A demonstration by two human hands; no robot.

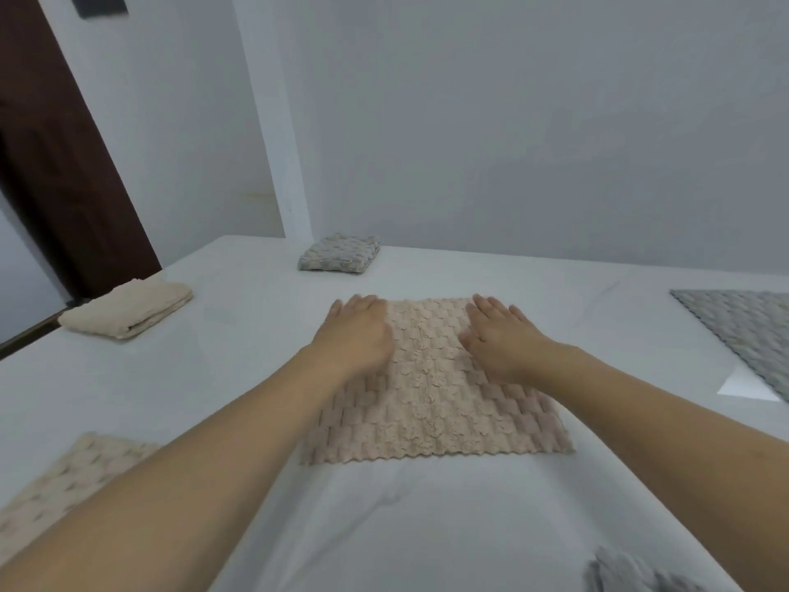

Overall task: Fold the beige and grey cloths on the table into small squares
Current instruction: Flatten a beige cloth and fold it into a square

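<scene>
A beige waffle cloth [431, 390] lies spread flat mid-desk; folded beige [126, 307] and grey [339, 254] squares sit further back, another grey cloth [743, 331] flat at right

I can't read any text, label, brand, number or sign anywhere in this view: cloths, table and walls all look unmarked.

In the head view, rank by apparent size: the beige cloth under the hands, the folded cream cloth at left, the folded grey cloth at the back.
1. Beige cloth.
2. Folded cream cloth.
3. Folded grey cloth, though it lies farthest away.
</scene>
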